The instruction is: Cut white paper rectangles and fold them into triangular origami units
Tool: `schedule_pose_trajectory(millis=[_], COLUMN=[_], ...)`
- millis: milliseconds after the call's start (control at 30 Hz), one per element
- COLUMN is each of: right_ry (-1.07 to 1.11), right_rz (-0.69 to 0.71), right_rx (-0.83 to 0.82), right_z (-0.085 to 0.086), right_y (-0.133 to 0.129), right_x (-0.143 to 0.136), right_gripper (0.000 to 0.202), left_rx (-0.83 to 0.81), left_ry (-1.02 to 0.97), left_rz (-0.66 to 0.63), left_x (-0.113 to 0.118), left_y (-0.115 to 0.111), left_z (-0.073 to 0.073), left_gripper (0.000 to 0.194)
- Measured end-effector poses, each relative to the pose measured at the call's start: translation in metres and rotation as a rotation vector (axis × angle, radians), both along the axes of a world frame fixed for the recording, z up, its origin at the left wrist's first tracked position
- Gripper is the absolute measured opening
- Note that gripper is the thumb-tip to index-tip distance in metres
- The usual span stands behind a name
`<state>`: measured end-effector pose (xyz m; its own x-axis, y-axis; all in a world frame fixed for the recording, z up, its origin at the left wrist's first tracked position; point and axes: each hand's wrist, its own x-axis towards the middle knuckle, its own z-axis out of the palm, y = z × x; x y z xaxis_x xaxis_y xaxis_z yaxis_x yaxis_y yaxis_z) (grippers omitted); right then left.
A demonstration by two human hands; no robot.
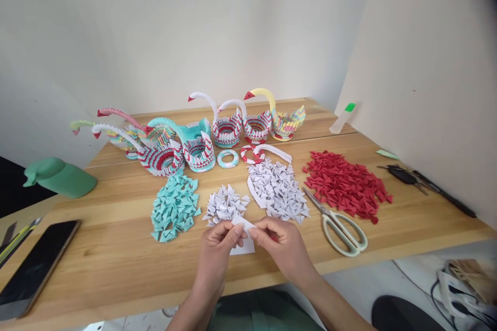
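A small white paper piece [243, 222] is pinched between my left hand [218, 249] and my right hand [285, 248], at the table's front edge. Thumbs and fingers of both hands are closed on it. Beneath them a flat white paper sheet [244, 248] lies on the wood. Just beyond my hands is a small pile of folded white paper pieces [225, 204], with a larger white pile [277, 190] behind to the right. Turquoise folded pieces [175, 208] lie to the left, red ones [345, 182] to the right.
Paper swans [163, 158] stand along the back of the table [116, 264], with two paper rings [228, 159] before them. Scissors [341, 227] lie right of my hands. A phone [37, 266] and green bottle [64, 177] are at left, a black pen [444, 194] at right.
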<state>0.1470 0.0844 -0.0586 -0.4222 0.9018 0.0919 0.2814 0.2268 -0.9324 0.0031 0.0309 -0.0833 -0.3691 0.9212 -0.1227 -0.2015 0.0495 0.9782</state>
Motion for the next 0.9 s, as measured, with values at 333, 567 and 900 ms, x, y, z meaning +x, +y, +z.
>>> schedule_pose_trajectory(millis=[333,567,900], right_ry=[-0.036,-0.040,0.045], right_rz=[0.129,0.222,0.119], right_rx=[0.034,0.065,-0.129], right_z=[0.007,0.017,0.007], right_y=[0.011,0.015,0.016], right_x=[0.008,0.006,0.002], right_gripper=[0.021,0.014,0.018], left_rx=[0.023,0.074,-0.042], left_ry=[0.115,0.403,0.182], left_rz=[-0.142,-0.180,-0.248], left_x=[-0.005,-0.001,0.000], left_y=[0.004,0.004,0.003], left_z=[0.008,0.016,0.001], left_gripper=[0.028,0.024,0.022])
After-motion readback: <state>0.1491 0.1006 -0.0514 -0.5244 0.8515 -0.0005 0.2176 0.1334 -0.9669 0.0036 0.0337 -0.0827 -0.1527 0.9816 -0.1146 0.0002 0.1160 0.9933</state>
